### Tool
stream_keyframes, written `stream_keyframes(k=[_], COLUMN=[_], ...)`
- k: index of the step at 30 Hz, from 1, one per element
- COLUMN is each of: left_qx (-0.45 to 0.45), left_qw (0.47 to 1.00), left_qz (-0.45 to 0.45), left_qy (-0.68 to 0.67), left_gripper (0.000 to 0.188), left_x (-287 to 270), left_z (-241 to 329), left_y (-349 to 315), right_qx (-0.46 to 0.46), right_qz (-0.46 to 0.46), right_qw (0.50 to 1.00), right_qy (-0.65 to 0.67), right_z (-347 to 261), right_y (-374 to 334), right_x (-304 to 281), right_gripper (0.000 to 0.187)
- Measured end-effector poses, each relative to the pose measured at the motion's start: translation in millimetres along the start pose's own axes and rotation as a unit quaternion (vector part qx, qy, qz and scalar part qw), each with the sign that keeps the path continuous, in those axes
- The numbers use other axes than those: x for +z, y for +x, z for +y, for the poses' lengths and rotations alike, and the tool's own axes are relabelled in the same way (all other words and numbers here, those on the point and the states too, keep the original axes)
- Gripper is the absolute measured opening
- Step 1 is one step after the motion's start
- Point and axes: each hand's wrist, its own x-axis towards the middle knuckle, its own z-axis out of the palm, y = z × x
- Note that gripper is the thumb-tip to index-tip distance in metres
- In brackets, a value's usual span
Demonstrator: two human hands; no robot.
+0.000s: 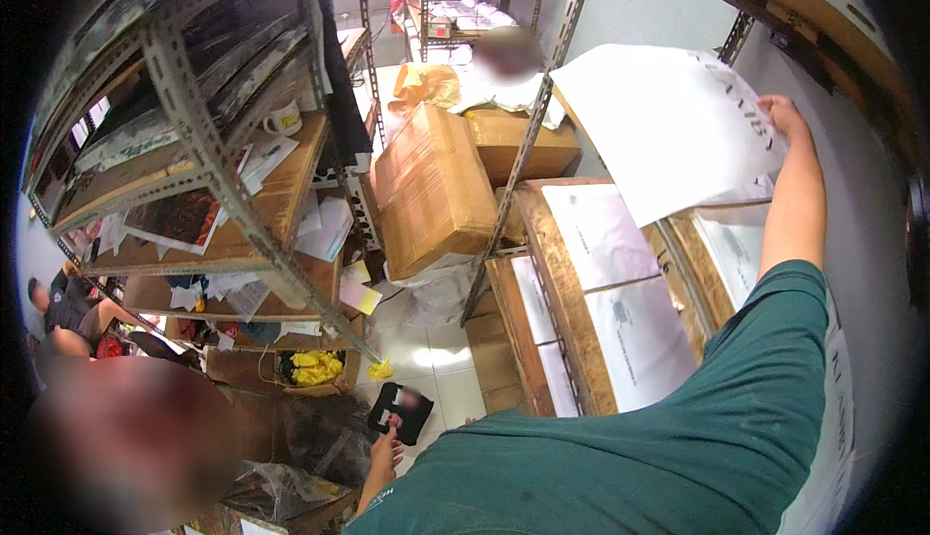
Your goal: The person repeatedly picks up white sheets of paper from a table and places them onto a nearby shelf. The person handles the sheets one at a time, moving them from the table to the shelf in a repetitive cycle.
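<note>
Gripping the far edge of 1 large white sheet (668,119), the right hand (783,116) pinches it between thumb and fingers at the end of an outstretched arm. The sheet spreads above wooden boards (542,244) bearing other white sheets (639,341). Low down, the left hand (385,451) is at the lower edge of a flat black item (417,426) with a printed picture; it is small in view, so I can't tell whether the fingers clasp it or merely touch it. Ahead stand 2 cardboard boxes (436,186). A metal rack (184,99) on the left carries a mug (283,119) and loose papers (325,230).
</note>
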Motion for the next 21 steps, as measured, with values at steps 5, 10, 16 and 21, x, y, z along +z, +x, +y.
stream_keyframes(k=[5, 10, 16, 21], left_qx=[0.005, 0.045, 0.052, 0.044], left_qw=[1.000, 0.996, 0.997, 0.996], left_qz=[-0.004, 0.000, -0.027, -0.072], left_qy=[0.028, 0.072, 0.051, 0.017], left_gripper=[0.034, 0.032, 0.032, 0.033], left_x=[23, 36, 59, 59], left_z=[44, 74, 87, 83], left_y=[6, 13, 20, 36], right_qx=[0.017, 0.041, 0.090, 0.082], right_qz=[0.074, 0.086, 0.059, 0.063], right_qw=[0.993, 0.990, 0.992, 0.991], right_qy=[-0.085, -0.102, -0.059, -0.085], right_z=[89, 108, 118, 87], right_y=[19, 9, 5, -7], right_x=[36, 62, 58, 64], right_gripper=[0.029, 0.027, 0.026, 0.026])
